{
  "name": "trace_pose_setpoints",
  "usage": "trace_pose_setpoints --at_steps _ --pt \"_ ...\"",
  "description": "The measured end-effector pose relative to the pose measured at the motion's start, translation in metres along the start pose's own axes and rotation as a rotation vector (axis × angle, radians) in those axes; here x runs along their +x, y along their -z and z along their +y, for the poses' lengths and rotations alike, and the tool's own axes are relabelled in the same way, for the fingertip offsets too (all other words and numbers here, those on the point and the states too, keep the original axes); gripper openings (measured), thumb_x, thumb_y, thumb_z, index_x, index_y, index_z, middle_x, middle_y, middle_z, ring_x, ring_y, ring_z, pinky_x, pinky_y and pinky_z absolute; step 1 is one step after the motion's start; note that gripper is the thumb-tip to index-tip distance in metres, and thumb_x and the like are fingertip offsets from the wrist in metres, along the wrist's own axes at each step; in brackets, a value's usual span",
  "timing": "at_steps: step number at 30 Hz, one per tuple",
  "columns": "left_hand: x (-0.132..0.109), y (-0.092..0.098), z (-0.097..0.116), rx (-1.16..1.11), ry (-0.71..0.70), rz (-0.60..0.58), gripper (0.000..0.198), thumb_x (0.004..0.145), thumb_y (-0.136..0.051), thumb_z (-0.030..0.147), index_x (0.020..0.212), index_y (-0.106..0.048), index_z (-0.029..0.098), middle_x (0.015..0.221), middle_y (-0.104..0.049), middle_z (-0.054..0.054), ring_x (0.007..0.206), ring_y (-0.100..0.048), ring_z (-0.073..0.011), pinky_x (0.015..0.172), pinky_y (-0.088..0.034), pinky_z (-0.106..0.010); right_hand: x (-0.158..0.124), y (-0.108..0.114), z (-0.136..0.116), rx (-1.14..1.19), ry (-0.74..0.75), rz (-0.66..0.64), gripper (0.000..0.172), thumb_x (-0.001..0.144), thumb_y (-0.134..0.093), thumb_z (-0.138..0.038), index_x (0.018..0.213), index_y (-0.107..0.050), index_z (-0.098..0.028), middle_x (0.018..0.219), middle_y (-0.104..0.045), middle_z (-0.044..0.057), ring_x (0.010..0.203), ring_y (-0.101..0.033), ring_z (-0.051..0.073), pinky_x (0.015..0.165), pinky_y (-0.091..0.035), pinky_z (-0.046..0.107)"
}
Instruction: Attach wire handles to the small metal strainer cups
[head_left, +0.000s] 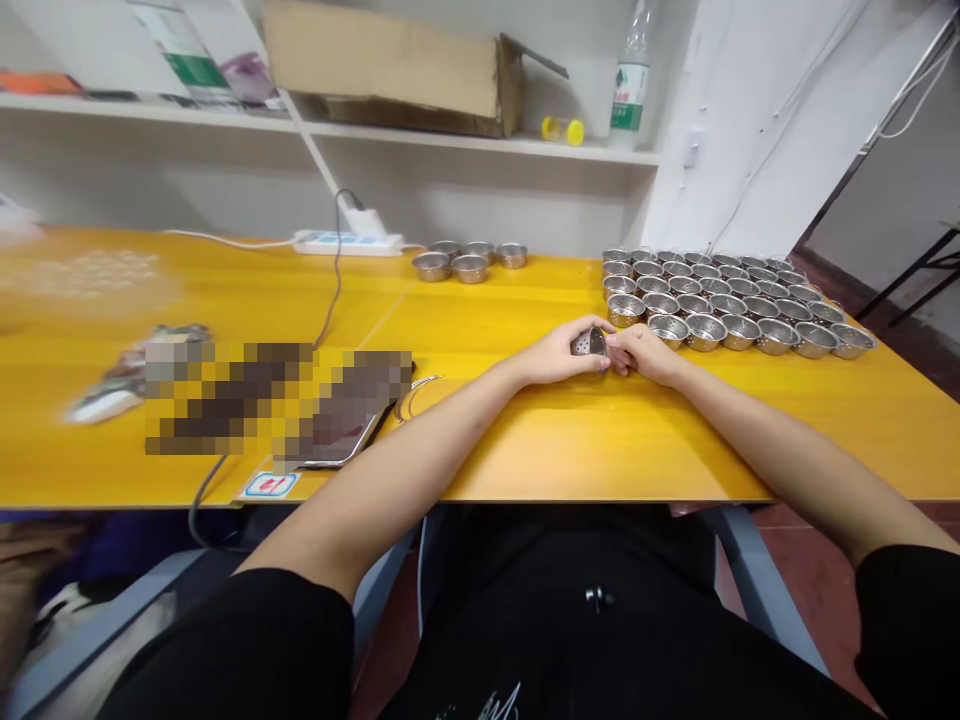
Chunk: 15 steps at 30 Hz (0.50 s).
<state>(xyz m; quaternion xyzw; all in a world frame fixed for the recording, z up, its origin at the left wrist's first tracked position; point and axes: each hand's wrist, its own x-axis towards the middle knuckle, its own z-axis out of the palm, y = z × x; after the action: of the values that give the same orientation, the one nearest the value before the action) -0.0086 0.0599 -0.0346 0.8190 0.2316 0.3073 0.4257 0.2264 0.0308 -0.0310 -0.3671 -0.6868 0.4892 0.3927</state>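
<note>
Just above the yellow tabletop, my left hand point(556, 352) wraps around a small perforated metal strainer basket point(589, 343), tilted on its side. My right hand point(643, 354) is closed at the basket's right edge, its fingertips pinched together there. Whether those fingers also hold a small part is hidden. Right behind my hands stand several rows of similar metal baskets point(705, 331), some with thin wire handles sticking up. Farther back on the left sits a small group of metal cups point(470, 268). A few thin curved wires point(415, 393) lie left of my left forearm.
Blurred-out flat devices point(352, 410) lie on the left of the yellow table point(540, 460). Behind them are a power strip point(349, 243) and a grey cable point(337, 280). A shelf holds a cardboard box point(390, 65) and a plastic bottle point(630, 85). Another person's hand point(34, 550) shows at lower left.
</note>
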Motion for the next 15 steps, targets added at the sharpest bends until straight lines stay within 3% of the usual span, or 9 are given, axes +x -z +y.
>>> trace_pose_setpoints --at_steps 2,6,11,15 --pt "-0.002 0.001 0.002 0.020 0.014 -0.015 0.081 0.085 -0.102 0.065 0.146 -0.074 0.020 0.135 -0.086 -0.012 0.124 -0.081 -0.0339 0.117 -0.064 -0.047 0.000 0.001 -0.001 -0.024 -0.003 -0.019 0.076 0.083 -0.090 -0.080 0.047 -0.050 -0.027 0.048 -0.047 -0.001 0.048 -0.048 0.013 0.053 -0.041 0.030" --pt "-0.005 0.001 0.009 0.061 0.036 -0.015 0.086 0.085 -0.103 0.070 0.148 -0.073 0.020 0.133 -0.087 -0.012 0.125 -0.082 -0.0354 0.118 -0.065 -0.048 0.000 0.001 -0.001 -0.143 -0.017 -0.063 0.057 0.085 -0.088 -0.064 0.054 -0.068 -0.021 0.054 -0.064 0.005 0.052 -0.054 0.014 0.058 -0.041 0.029" --pt "-0.007 0.000 0.017 0.124 0.022 -0.021 0.068 0.089 -0.093 0.059 0.143 -0.074 0.023 0.140 -0.087 -0.010 0.131 -0.082 -0.0363 0.121 -0.065 -0.050 0.000 0.001 0.000 -0.209 -0.009 -0.055 0.058 0.090 -0.076 -0.064 0.051 -0.060 -0.024 0.051 -0.058 0.003 0.052 -0.048 0.014 0.059 -0.038 0.031" --pt "-0.006 0.000 0.016 0.185 -0.011 -0.023 0.066 0.088 -0.088 0.056 0.143 -0.074 0.022 0.144 -0.085 -0.011 0.132 -0.081 -0.0369 0.123 -0.065 -0.051 0.001 0.001 0.002 -0.197 -0.004 -0.056 0.055 0.090 -0.074 -0.060 0.053 -0.051 -0.026 0.051 -0.049 -0.001 0.051 -0.038 0.011 0.057 -0.028 0.030"
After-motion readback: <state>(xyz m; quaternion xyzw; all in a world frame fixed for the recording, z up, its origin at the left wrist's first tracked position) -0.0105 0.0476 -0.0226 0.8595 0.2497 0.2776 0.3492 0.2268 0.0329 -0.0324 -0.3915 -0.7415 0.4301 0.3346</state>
